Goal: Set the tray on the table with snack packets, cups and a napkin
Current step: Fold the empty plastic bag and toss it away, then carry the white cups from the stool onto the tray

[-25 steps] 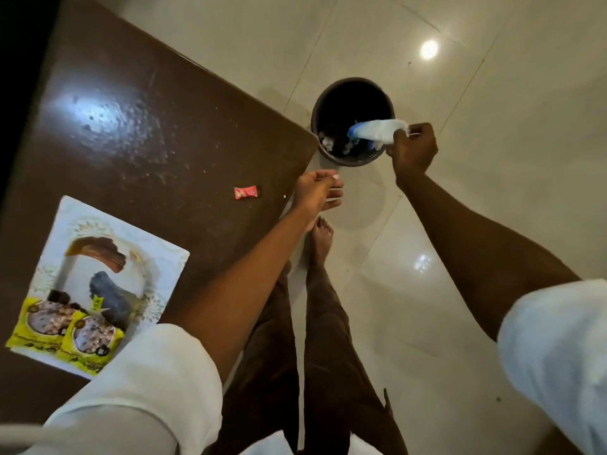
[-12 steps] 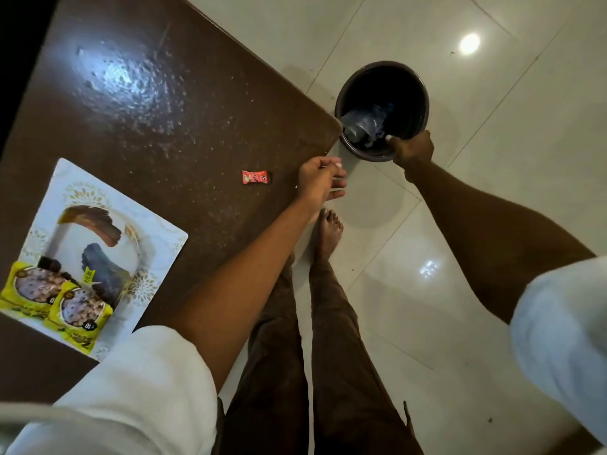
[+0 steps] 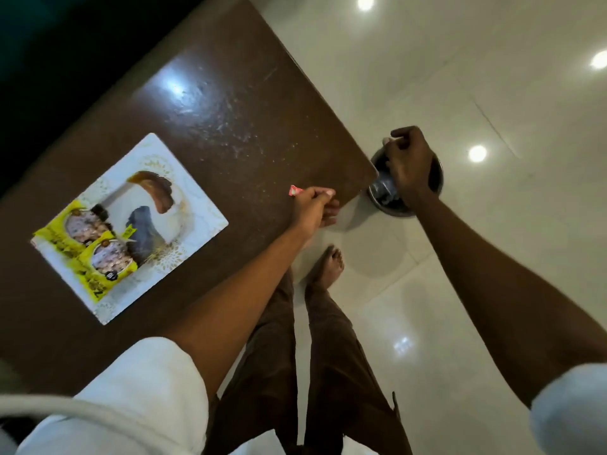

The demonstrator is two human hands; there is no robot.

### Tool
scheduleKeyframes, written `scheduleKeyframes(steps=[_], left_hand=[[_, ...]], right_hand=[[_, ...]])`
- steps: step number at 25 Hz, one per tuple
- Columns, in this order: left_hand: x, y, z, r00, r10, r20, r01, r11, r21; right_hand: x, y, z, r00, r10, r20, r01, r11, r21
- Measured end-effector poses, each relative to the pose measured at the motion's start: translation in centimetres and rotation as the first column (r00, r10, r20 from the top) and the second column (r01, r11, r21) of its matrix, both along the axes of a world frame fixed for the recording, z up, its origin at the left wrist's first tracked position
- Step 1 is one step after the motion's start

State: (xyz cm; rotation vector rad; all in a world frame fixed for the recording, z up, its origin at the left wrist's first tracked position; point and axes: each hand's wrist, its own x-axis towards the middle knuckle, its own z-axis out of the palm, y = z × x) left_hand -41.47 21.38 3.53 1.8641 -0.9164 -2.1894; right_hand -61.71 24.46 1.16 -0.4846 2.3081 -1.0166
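A white tray (image 3: 200, 208) lay slantwise on the brown table (image 3: 230, 110), with two yellow snack packets (image 3: 78, 229) on its end, well apart from both hands. At the table's edge, the nearer left hand (image 3: 312, 208) curled its fingers just beside a small red wrapper (image 3: 293, 191); whether they touched was unclear. Off the table's corner, the right hand (image 3: 409, 162) hung curled over a bin (image 3: 389, 205), apparently holding nothing.

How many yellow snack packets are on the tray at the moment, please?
2. One yellow packet lies at the tray's left corner. The second packet lies beside it, nearer the person, with their edges overlapping. Anything beneath them would be hidden.
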Motion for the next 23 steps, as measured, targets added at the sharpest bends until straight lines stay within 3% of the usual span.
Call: scheduleKeyframes(steps=[3,6,11,17,23], left_hand=[[6.9,-2.5,3.6,0.986,0.164,0.019,-0.162,0.984,-0.075],[15.3,-4.7,9.4,0.964,0.264,0.024,-0.257,0.952,-0.165],[30.9,-5.0,22.8,0.830,0.558,0.011,-0.515,0.772,-0.372],[44.4,-3.9,33.7,0.801,0.597,0.038,-0.470,0.667,-0.578],[56.7,-4.3,42.8,0.777,0.626,0.062,-0.377,0.542,-0.751]], right_hand=[[5.5,-2.2,4.6,0.985,0.171,-0.028,-0.173,0.981,-0.086],[10.2,-3.0,10.0,0.923,0.380,-0.057,-0.383,0.922,-0.053],[19.1,-9.5,23.0,0.744,0.652,-0.144,-0.658,0.753,0.014],[32.6,-15.8,37.5,0.593,0.771,-0.232,-0.803,0.589,-0.093],[51.2,-16.3,46.3,0.526,0.803,-0.280,-0.850,0.479,-0.221]])
